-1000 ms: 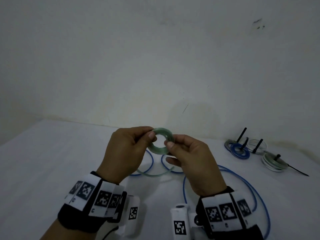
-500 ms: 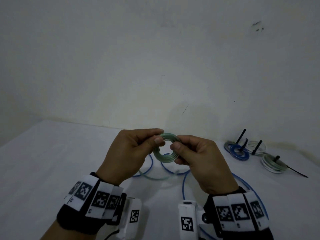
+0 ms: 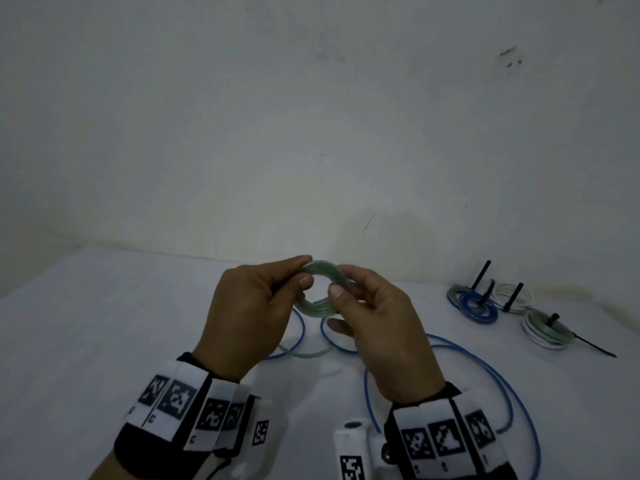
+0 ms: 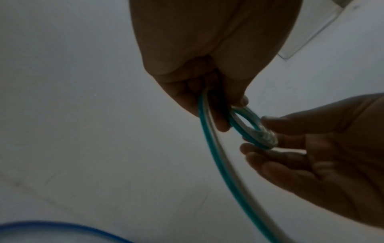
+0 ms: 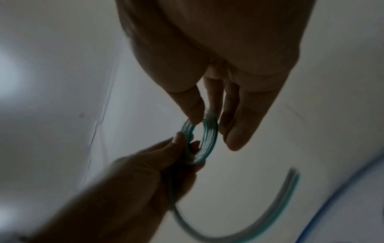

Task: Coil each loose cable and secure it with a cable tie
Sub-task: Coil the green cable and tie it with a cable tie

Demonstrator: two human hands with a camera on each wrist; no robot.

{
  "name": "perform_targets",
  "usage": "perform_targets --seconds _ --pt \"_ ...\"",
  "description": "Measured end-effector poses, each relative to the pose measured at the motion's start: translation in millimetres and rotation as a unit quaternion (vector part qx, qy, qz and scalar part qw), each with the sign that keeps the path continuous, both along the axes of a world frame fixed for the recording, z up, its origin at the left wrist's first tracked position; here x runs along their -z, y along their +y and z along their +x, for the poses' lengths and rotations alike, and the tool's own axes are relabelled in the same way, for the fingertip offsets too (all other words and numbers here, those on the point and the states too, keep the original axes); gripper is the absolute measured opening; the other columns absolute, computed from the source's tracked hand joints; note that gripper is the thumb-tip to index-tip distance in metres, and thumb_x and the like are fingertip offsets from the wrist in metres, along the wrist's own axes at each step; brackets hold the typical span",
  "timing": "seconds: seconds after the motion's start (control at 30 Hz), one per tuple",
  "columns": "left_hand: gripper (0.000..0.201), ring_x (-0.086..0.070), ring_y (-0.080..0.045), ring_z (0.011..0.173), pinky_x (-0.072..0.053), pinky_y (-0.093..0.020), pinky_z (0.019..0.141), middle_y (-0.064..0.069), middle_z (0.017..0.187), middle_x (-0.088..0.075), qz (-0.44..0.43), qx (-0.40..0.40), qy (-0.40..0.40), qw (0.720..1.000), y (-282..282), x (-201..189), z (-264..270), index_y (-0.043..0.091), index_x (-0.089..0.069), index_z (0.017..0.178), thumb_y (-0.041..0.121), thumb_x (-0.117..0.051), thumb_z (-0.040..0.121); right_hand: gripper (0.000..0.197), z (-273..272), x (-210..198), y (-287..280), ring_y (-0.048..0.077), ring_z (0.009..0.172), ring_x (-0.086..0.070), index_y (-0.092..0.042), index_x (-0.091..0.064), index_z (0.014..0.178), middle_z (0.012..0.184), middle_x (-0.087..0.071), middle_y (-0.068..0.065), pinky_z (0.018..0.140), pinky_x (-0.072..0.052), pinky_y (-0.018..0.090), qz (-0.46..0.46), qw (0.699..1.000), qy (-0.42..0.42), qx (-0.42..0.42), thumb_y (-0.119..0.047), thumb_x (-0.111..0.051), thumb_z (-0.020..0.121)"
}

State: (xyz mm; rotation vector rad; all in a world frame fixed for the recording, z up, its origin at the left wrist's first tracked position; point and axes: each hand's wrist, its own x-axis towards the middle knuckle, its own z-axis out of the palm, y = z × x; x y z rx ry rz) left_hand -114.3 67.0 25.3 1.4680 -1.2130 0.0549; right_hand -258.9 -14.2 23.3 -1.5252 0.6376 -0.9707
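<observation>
Left hand and right hand raised above tabletop, both pinching green cable coil; wristband markers unreadable.

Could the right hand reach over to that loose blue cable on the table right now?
Probably not yet: the right hand is pinching the green coil together with the left hand. Nothing blocks the blue cable itself.

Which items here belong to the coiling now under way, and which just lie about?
In hand:
- translucent green cable coil, pinched by left hand and right hand
- its loose green tail

Lying about:
- loose blue cable
- tied coils with black cable ties
</observation>
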Motion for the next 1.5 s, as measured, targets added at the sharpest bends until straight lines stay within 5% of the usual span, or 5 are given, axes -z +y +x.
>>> perform_targets --seconds 0.13,0.3,0.57,0.8,1.5 --pt "0.029 -0.068 0.005 0.083 -0.054 -0.020 0.078 0.014 0.094 -0.075 0.024 0.032 -0.049 0.998 1 1 -3 0.028 -0.070 0.113 0.038 -0.063 0.087 0.020 -10 -3 -4 0.002 0.086 -0.067 -0.029 -0.074 0.110 0.094 -0.074 -0.015 0.076 -0.056 0.025 -0.196 0.975 0.088 0.059 -0.024 -0.063 0.094" --pt "0.027 -0.071 -0.014 0.078 -0.057 -0.034 0.072 0.012 0.087 -0.076 -0.019 0.061 0.042 0.997 -1 -1 -11 0.030 -0.069 0.114 0.031 -0.063 0.088 0.017 -13 -9 -7 0.019 0.079 -0.068 -0.022 -0.076 0.102 0.090 -0.076 0.006 0.068 -0.057 0.027 -0.025 0.999 -0.028 0.032 -0.015 -0.064 0.093" --pt "0.018 -0.068 -0.001 0.080 -0.057 -0.030 0.074 0.018 0.084 -0.074 -0.018 0.033 0.048 0.998 -2 -2 -9 0.038 -0.070 0.103 0.027 -0.061 0.091 0.014 -2 -8 0 0.021 0.084 -0.070 -0.011 -0.073 0.100 0.095 -0.075 0.011 0.072 -0.060 0.031 0.148 0.983 -0.098 -0.040 -0.009 -0.061 0.093" --pt "0.029 -0.068 -0.001 0.076 -0.055 -0.031 0.069 0.015 0.086 -0.074 0.047 0.022 -0.114 0.992 2 0 -2 0.038 -0.066 0.113 0.046 -0.051 0.090 0.017 -13 -4 -6 0.006 0.080 -0.069 -0.031 -0.076 0.105 0.089 -0.075 -0.015 0.078 -0.059 0.037 -0.209 0.968 0.131 0.048 -0.027 -0.067 0.091" --pt "0.022 -0.069 -0.003 0.064 -0.054 -0.017 0.067 0.010 0.069 -0.073 0.065 0.053 0.031 0.996 1 -2 -14 0.026 -0.073 0.107 0.018 -0.061 0.091 0.010 -1 6 -10 0.014 0.068 -0.071 -0.017 -0.073 0.099 0.082 -0.076 0.005 0.068 -0.059 0.030 0.002 0.991 -0.078 0.112 -0.015 -0.069 0.090"
